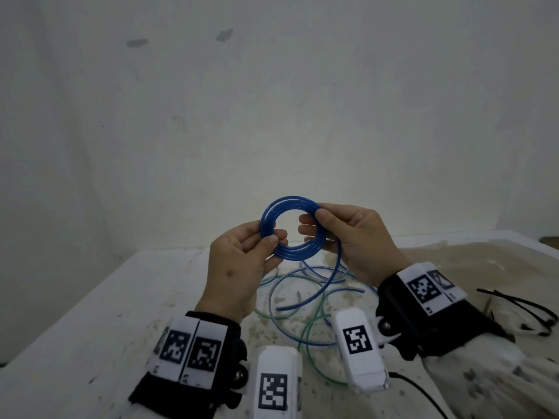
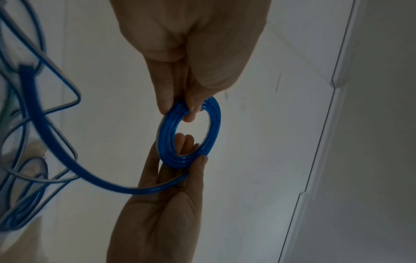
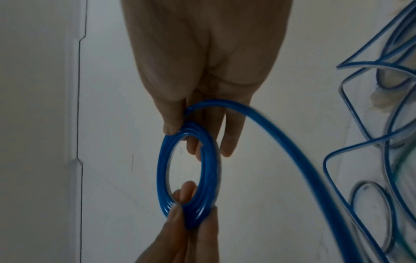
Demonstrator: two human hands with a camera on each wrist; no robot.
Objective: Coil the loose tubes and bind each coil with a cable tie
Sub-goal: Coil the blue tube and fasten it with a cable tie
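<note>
A blue tube is wound into a small coil (image 1: 272, 213) held upright above the table. My left hand (image 1: 276, 237) pinches its lower left edge between thumb and fingers. On the upper right edge my right hand (image 1: 311, 219) pinches the coil, thumb in front and fingers through the ring. In the left wrist view the left hand (image 2: 182, 108) grips the coil (image 2: 165, 140). The right wrist view shows the right hand (image 3: 183, 137) on the coil (image 3: 162, 169). A loose tail (image 1: 320, 288) of the tube runs from the right hand down to the table.
Several loose tubes (image 1: 272, 300), green and clear with blue, lie tangled on the stained white table (image 1: 90, 328) under my hands. Black cable ties (image 1: 529, 309) lie at the right. A pale wall stands close behind the table.
</note>
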